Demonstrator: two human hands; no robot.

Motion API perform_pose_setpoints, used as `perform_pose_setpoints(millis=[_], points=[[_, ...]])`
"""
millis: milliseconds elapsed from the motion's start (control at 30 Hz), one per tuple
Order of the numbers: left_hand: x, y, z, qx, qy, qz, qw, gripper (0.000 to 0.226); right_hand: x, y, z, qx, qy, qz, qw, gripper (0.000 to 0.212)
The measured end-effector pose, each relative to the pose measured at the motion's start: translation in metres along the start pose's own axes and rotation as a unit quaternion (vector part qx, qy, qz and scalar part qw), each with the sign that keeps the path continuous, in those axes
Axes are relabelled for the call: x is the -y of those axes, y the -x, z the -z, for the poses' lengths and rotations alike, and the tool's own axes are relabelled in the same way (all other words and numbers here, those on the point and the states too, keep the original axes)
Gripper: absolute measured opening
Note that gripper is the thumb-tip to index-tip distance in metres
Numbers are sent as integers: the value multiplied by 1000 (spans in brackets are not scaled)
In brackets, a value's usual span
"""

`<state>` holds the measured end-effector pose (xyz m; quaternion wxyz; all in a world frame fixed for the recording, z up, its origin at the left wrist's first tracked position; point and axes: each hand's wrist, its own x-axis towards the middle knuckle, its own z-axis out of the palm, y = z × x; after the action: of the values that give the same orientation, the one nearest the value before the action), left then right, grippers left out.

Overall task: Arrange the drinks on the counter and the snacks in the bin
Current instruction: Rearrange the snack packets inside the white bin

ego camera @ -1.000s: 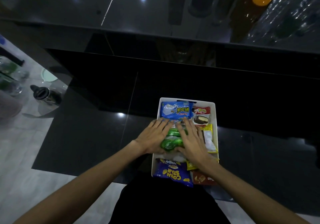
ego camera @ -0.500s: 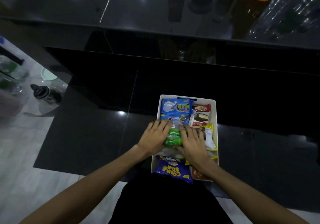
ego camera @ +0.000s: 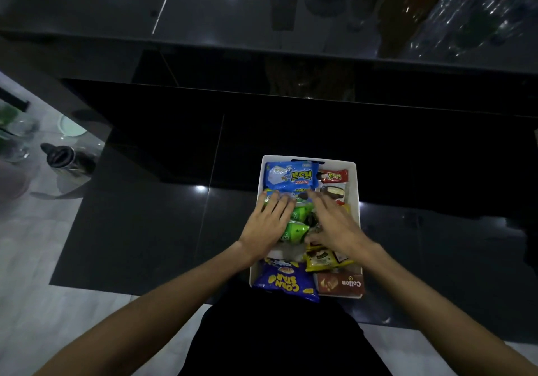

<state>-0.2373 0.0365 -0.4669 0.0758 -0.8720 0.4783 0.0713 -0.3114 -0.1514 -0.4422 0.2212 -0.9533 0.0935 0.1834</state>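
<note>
A white bin (ego camera: 357, 198) sits on the dark floor in front of me, packed with snack packets. A blue packet (ego camera: 291, 176) lies at its far left and a red one (ego camera: 333, 175) at its far right. Green packets (ego camera: 297, 224) fill the middle. A blue Corn Star bag (ego camera: 286, 284) and a brown Collon box (ego camera: 340, 283) lie at the near end. My left hand (ego camera: 266, 227) and my right hand (ego camera: 334, 225) rest flat on the green packets, fingers spread, gripping nothing. Drink bottles (ego camera: 465, 11) stand on the black counter (ego camera: 203, 11) at the top right.
The counter's front edge runs across the upper view, with a dark cabinet face below it. A black-lidded jar (ego camera: 62, 158), glass containers (ego camera: 14, 131) and a pale plate (ego camera: 70, 126) sit on the light floor at the left. My dark clothing fills the bottom centre.
Both hands have slid a little farther up the bin and apart, uncovering more of the green packets. The yellow packet and the Collon box at the near end now show.
</note>
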Motion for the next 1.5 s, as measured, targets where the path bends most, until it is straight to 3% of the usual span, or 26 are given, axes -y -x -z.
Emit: perform_pose_setpoints(millis=[67, 133, 233, 400, 567, 667, 800, 967, 1067, 1167, 1267, 1367, 1500], points=[[0, -2, -3, -4, 11, -1, 1000, 94, -19, 4, 14, -18, -14, -7, 1000, 87], [-1, -3, -4, -1, 13, 4, 1000, 100, -33, 9, 16, 14, 22, 14, 1000, 68], [-2, -4, -6, -2, 11, 7, 1000, 102, -40, 16, -2, 98, 107, 29, 989, 76], [-5, -5, -6, -7, 21, 12, 1000, 92, -44, 18, -22, 49, 118, 22, 992, 82], [-3, -4, -5, -3, 18, 12, 1000, 101, -50, 8, -11, 52, 149, 68, 985, 62], [-4, -3, -5, -7, 10, 15, 1000, 91, -51, -2, 13, 93, 95, 58, 989, 59], [-4, -2, -3, -4, 4, 14, 1000, 86, -51, -31, 38, 133, 18, 14, 991, 36], [-1, -4, -3, -1, 9, 14, 1000, 93, -45, -54, 37, 54, 24, 6, 998, 34], [0, -4, -3, 5, -4, 19, 1000, 94, -45, -54, 33, -25, -31, -25, 999, 26], [0, -4, -3, 12, -13, 24, 1000, 96, -47, -51, 27, -43, -58, -56, 996, 21], [-5, -3, -3, 12, -8, 34, 999, 91, -50, -40, 19, -86, -61, -66, 992, 21], [-10, -5, -2, 20, -6, 59, 998, 92, -50, -28, 11, -120, -70, -9, 990, 24], [-15, -9, -4, 13, 2, 80, 997, 90, -56, -18, 17, -43, -14, 24, 999, 75]])
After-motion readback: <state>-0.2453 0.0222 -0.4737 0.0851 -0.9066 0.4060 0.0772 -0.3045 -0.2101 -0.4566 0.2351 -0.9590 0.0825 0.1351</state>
